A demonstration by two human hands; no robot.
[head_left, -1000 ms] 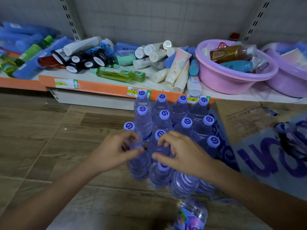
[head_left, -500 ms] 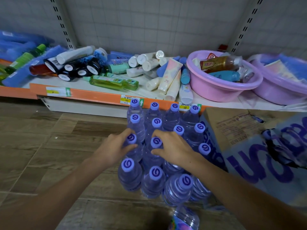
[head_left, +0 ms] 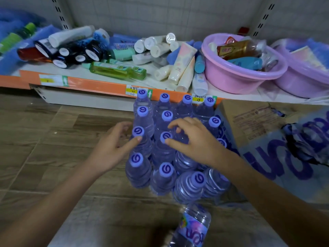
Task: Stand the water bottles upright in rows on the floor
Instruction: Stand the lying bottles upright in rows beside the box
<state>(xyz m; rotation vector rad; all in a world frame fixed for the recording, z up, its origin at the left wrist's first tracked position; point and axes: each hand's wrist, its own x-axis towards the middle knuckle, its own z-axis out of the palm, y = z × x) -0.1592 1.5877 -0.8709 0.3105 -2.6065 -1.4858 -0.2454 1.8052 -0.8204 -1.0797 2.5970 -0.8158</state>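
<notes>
We see the water bottles [head_left: 166, 139] standing upright in rows on the wooden floor [head_left: 53, 143], before the shelf [head_left: 99, 87]. Our left hand [head_left: 114, 148] is open, its thumb touching one bottle's neck from the left. Our right hand [head_left: 194, 139] hovers over the middle caps with fingers loosely spread, gripping nothing.

One view only, from my head, wide-angle, edges bowed. It looks forward and steeply down at the floor [head_left: 53, 148] in front of me. Near: my forearms enter from the bottom corners, left hand [head_left: 114, 147] and right hand [head_left: 194, 139] mid-frame over the bottles [head_left: 165, 154], close below the lens. One bottle at the bottom edge is cut off. Farther up, the low shelf [head_left: 99, 86] crosses the frame, the back wall behind it. The carton [head_left: 252, 120] sits right.
</notes>
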